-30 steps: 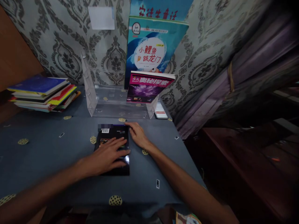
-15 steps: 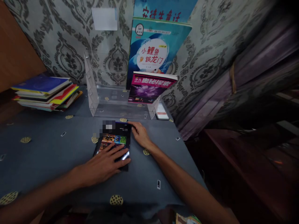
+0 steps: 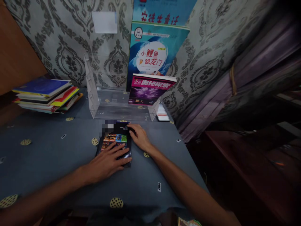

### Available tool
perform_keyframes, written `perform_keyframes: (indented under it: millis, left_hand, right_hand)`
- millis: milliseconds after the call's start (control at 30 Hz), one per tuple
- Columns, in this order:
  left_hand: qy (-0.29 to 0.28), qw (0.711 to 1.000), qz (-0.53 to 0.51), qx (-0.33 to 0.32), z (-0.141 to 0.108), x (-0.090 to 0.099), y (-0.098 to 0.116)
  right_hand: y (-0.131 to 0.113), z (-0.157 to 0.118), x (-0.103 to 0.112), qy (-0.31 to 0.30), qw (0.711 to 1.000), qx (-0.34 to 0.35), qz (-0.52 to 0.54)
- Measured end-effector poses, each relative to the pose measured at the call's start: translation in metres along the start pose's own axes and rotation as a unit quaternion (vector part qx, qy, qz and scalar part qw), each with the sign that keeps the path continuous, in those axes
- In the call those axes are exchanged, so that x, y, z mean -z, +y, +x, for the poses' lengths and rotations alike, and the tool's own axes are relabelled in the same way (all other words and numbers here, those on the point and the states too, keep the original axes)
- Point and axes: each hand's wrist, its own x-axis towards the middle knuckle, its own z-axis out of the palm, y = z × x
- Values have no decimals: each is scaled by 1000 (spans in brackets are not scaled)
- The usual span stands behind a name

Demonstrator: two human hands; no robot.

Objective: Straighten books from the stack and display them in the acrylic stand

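Dark book (image 3: 121,138): one, lying flat on the counter (image 3: 70,163), just in front of the clear stand (image 3: 91,91); likely light, bendy and, judging by its gloss, slippery; you would best hold it by the side edges
Left hand (image 3: 107,161): yours, fingers spread, palm down across the book's lower part
Right hand (image 3: 139,136): fingers bent at its upper right corner; you cannot tell whether they pinch it
Clear stand: one; three upright books, magenta (image 3: 148,91), teal (image 3: 154,59) and blue (image 3: 164,6), at its right side
Book stack (image 3: 47,95): one, left of the stand; its count unclear
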Motion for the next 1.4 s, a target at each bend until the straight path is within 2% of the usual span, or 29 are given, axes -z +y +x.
perform_keyframes:
  millis: [67, 167, 267, 367, 567, 633, 700, 867, 1067, 1267, 1333, 1400]
  left_hand:
    - [11, 999, -52, 6, -2, 5, -8]
    - [57, 989, -110, 77, -6, 11, -35]
    - [111, 978, -94, 147, -9, 11, -69]
    - [129, 974, -88, 166, -10, 8, -93]
    - [143, 973, -89, 156, -13, 0, -100]
    - [146, 974, -84, 154, -14, -2, -101]
    - [146, 974, -80, 151, -14, -3, -103]
    - [131, 976, -81, 156, -14, 0, -102]
    - [129, 977, -82, 152, -14, 2, -99]
    - [112, 981, -52, 152, -12, 7, -96]
    - [111, 982, -40, 150, -12, 8, -96]
    - [112, 982, -32, 150, -12, 8, -97]
  right_hand:
    - [-5, 0, 1, -5, 1000, 7, -30]
    - [-15, 0, 1, -20, 997, 31, -72]
    - [-31, -1, -1, -58, 993, 61, -88]
    - [-55, -4, -7, -121, 985, 98, -78]
    - [-107, -17, -22, -280, 928, 240, -52]
    - [-112, -23, -20, -307, 914, 261, -41]
    - [-111, -30, -13, -317, 912, 261, -18]
    - [-96, -55, 13, -293, 928, 214, 90]
    - [-82, -73, 33, -203, 959, 99, 172]
    - [-71, -74, 29, -53, 990, 60, 113]
    - [-70, -74, 27, -23, 996, 45, 74]
    - [-71, -73, 26, -19, 999, 21, 39]
